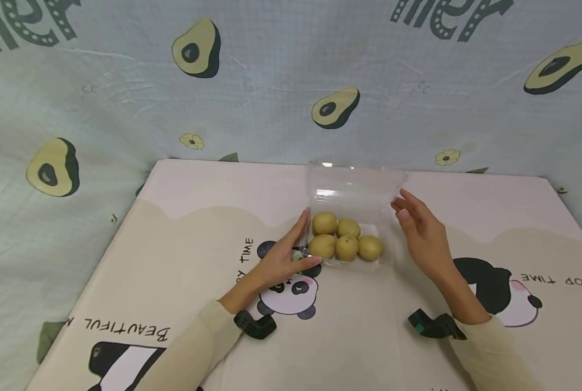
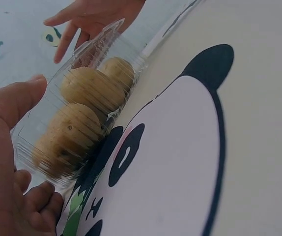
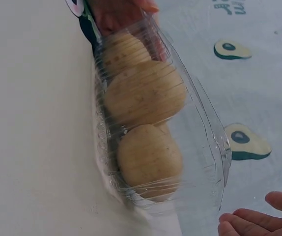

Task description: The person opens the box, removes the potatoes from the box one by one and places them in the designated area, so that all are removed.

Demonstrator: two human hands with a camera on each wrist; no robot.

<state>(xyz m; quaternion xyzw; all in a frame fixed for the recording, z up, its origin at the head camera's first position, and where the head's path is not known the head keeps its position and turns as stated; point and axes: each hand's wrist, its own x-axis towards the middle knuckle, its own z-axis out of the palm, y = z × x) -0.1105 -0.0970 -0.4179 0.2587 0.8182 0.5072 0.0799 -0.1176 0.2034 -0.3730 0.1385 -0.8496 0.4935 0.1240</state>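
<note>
In the head view a clear plastic clamshell box lies on the table, its lid raised at the far side. Several round, yellow-brown potatoes sit inside it in two rows. My left hand grips the near left corner, thumb along the front and fingers at the left side. To the right of the box, my right hand is held up with loosely bent fingers by the lid's edge. The right wrist view shows those fingertips just apart from the plastic, with nothing held.
The white table carries printed pandas and lettering. Behind it hangs a pale cloth with avocado prints, meeting the table's far edge near the lid. Each wrist wears a dark strap.
</note>
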